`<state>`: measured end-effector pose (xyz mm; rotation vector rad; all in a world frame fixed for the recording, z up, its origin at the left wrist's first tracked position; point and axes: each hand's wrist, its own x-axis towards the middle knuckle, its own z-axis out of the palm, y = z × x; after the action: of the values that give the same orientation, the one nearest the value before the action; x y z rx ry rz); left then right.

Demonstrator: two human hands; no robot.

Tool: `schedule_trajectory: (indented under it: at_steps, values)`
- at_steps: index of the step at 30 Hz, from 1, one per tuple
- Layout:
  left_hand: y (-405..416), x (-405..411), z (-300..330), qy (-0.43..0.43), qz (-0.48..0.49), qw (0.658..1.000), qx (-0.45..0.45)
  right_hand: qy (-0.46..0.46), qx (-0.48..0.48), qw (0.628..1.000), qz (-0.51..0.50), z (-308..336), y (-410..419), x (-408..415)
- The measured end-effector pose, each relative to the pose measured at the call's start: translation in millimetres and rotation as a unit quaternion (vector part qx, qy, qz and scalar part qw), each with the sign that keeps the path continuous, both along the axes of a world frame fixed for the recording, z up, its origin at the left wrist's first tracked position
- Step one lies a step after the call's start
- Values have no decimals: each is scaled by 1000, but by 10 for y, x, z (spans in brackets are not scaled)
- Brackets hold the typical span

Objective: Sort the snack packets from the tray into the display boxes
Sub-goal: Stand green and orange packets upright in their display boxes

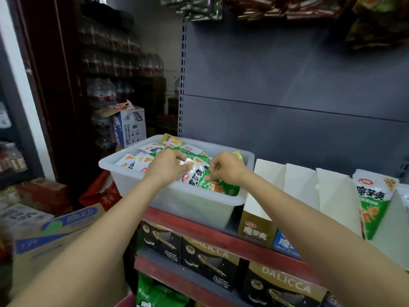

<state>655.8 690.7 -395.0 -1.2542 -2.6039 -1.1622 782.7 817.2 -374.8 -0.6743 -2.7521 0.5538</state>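
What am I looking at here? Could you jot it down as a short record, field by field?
Place: shop shelf with red edge
Tray: white plastic tray holding snack packets
Left hand: left hand reaches into the packets in the tray
Right hand: right hand pinches a green packet
Display boxes: gold box, blue box, green box, all right of the tray
Below: black Dalicca wafer boxes

Both bare forearms stretched forward and slightly inward, converging ahead of the body, wrists nearly level. Left hand palm down, fingers spread and bent, tips pressing downward, no clear grip visible. Right hand beside it, close but apart, knuckles up, thumb and forefinger drawn together in a pinching grip, remaining fingers curled under.
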Motion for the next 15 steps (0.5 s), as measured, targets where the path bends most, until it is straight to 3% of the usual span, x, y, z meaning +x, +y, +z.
schedule_trajectory:
  at_steps: [9, 13, 15]
  values:
    - [-38, 38, 10, -14, -22, 998, 57, 174, -4, 981, -86, -39, 27, 68]
    - [-25, 151, 118, -105, -62, 969, 215, 288, -92, 949, -87, 74, 13, 196]
    - [18, 316, 217, -147, -98, 953, 244, 348, -130, 925, -78, 149, 29, 297]
